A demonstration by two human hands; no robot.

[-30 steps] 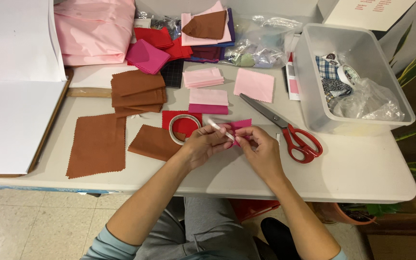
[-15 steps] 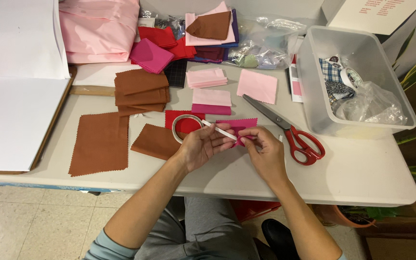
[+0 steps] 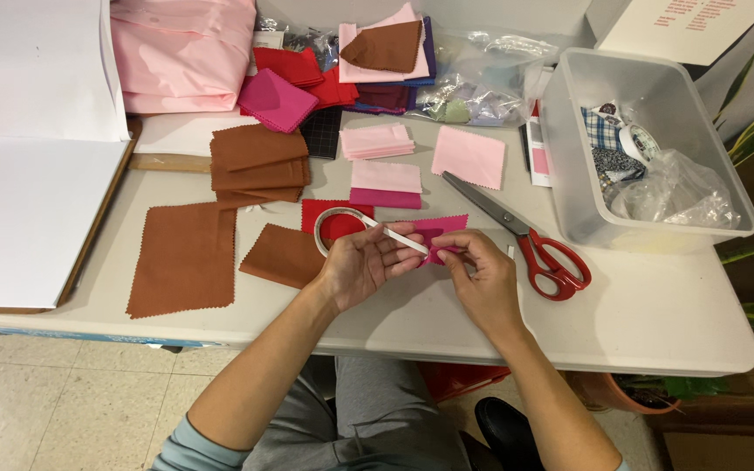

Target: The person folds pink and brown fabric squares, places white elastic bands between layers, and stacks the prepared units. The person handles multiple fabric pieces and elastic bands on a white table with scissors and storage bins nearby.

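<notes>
On the grey table point(image 3: 656, 323), just left of the red-handled scissors point(image 3: 534, 244), the left hand point(image 3: 361, 266) and right hand point(image 3: 480, 272) pinch a white tape strip point(image 3: 405, 240) over magenta fabric point(image 3: 441, 234); the strip could curl and stick crooked.

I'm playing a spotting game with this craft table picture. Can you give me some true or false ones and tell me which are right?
1. The scissors have red handles. True.
2. The left hand holds a strip of white tape. True.
3. The scissors lie inside the clear plastic bin. False: they lie on the table, left of the bin.
4. The right hand rests on a brown cloth. False: its fingers pinch a dark pink cloth piece.
5. A tape roll sits on red cloth beside the left hand. True.
</notes>
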